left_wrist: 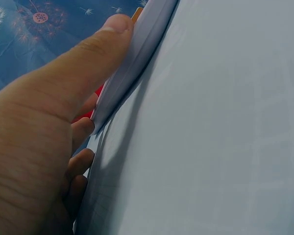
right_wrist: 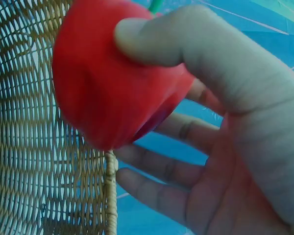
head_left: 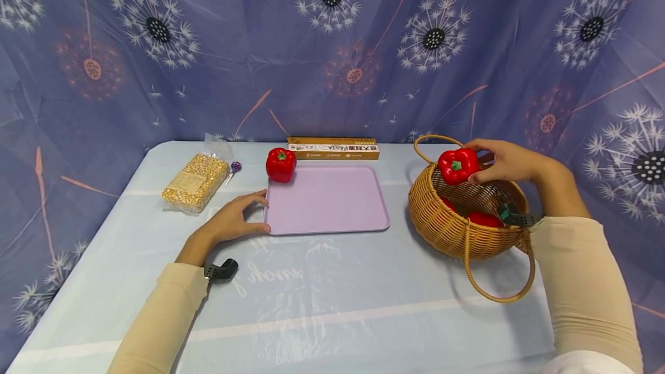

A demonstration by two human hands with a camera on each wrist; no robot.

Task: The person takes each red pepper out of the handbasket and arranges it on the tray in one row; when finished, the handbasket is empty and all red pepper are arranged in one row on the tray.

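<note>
In the head view my right hand [head_left: 506,161] pinches a red bell pepper [head_left: 458,166] with a green stem, above the far rim of a wicker basket [head_left: 441,221]. The right wrist view shows the thumb pressed on the bell pepper [right_wrist: 103,78]. More red objects [head_left: 484,220] lie partly hidden inside the basket. My left hand [head_left: 231,221] rests against the left edge of a lilac tray [head_left: 324,198], thumb and fingers spread along its rim. A second red bell pepper [head_left: 281,164] sits at the tray's far left corner.
A bag of yellow corn kernels [head_left: 193,183] lies left of the tray, with a small purple-headed item [head_left: 235,167] beside it. Behind the tray is a pasta box [head_left: 333,148]. One basket handle [head_left: 499,298] hangs toward the front. A patterned curtain [head_left: 249,45] stands behind the table.
</note>
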